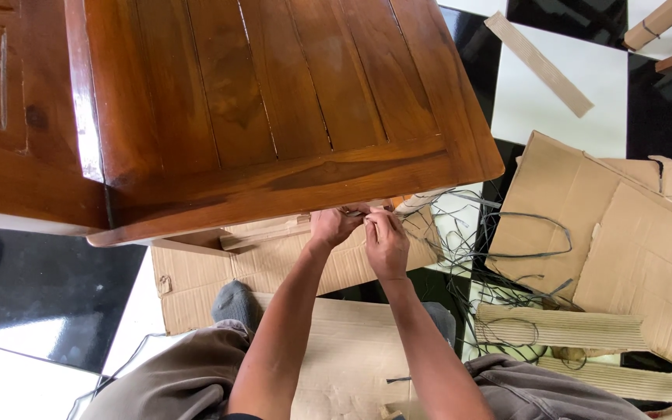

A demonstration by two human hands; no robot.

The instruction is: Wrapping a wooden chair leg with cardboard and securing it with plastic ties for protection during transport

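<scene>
Brown cardboard wrap [274, 230] sits under the wooden table's front edge [289, 183] — left hand [334, 225] and right hand [385, 243] both pinch it there, fingers closed. Likely stripping packing; next needs a firm outward pull, clear of the loose black straps [499, 249].

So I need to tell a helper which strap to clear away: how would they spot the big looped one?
Start at the brown wooden table and look past its right corner to the flattened cardboard on the tiled floor. The dark strap lies across its left edge in one wide open loop, unlike the thinner tangled strands nearer the hands.
</scene>
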